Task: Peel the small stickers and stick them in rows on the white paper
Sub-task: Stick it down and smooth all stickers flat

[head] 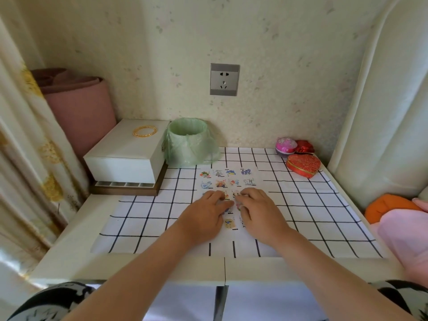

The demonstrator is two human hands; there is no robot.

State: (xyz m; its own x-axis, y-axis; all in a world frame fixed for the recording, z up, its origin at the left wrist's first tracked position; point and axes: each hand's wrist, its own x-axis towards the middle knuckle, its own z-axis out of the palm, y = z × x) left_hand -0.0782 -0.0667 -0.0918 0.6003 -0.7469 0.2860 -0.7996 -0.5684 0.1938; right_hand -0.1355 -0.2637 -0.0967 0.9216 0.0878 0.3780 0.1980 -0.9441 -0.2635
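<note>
Left hand (206, 212) and right hand (257, 209) palm down, fingertips meeting mid-sheet; fingers bent, grip cannot be told. White paper (254, 176) flat on checked cloth (148, 218), long axis running away toward the wall. Small stickers (230, 224) in rows across it, four per row at the far end. Beyond: crinkled green bag-lined bin (187, 144), smooth white box (125, 154), red heart-shaped tin (303, 165)

The left hand (203, 214) and the right hand (257, 212) are covering the middle rows of stickers (221, 183) on the white paper (238, 177); whatever their fingertips are meeting on is looking too small and blurry to tell; the pink cloth (405, 237) is running off the right edge.
</note>
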